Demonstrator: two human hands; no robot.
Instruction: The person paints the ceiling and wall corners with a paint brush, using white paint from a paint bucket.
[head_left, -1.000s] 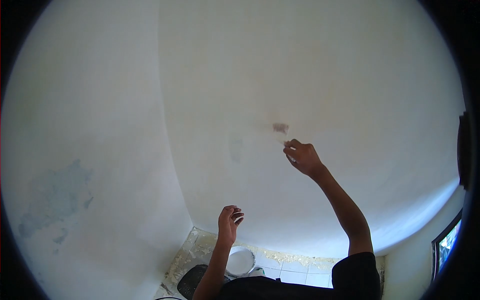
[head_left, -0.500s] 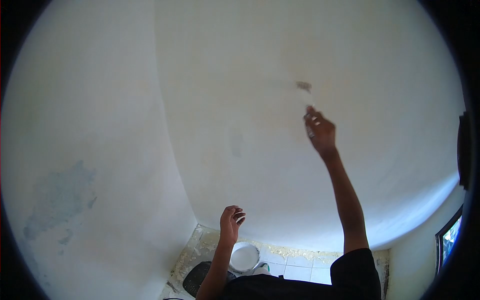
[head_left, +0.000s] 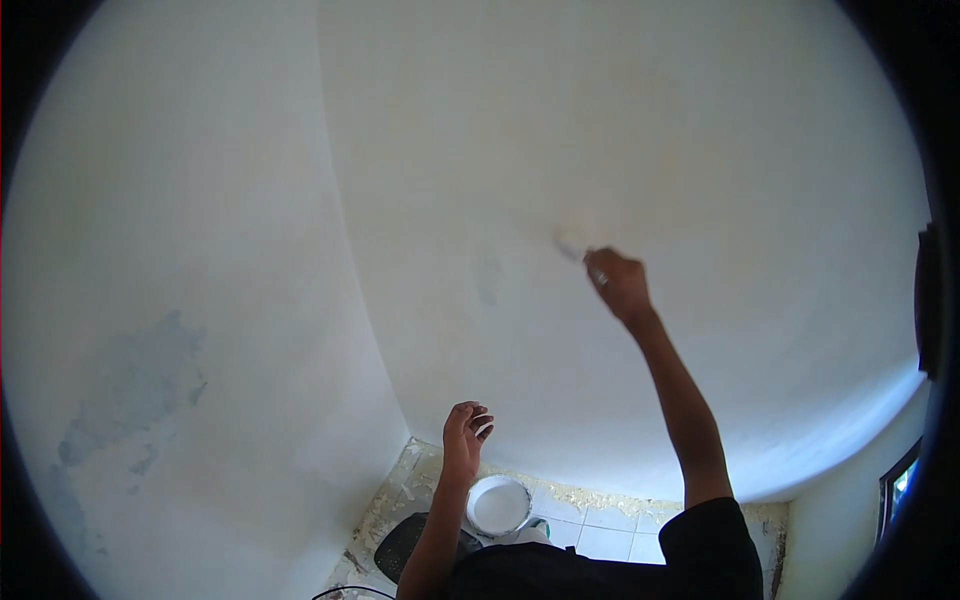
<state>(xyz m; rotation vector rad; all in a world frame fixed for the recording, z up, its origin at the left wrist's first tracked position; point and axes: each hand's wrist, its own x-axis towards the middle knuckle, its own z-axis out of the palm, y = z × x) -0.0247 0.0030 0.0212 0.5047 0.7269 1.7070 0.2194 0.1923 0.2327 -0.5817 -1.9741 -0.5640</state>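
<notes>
Below the left hand, a bucket shows white inside.

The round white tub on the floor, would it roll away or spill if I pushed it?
The tub probably wouldn't roll, since its round top faces up. It may slide on the smooth-looking tiles, but could catch on the flaky patches beside the wall. It might be heavy if it's full, but I can't tell what's inside.

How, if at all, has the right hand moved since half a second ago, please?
Yes: judged against the small faint grey patch, the right hand has moved left and lower in the view, closer to that patch.
</notes>
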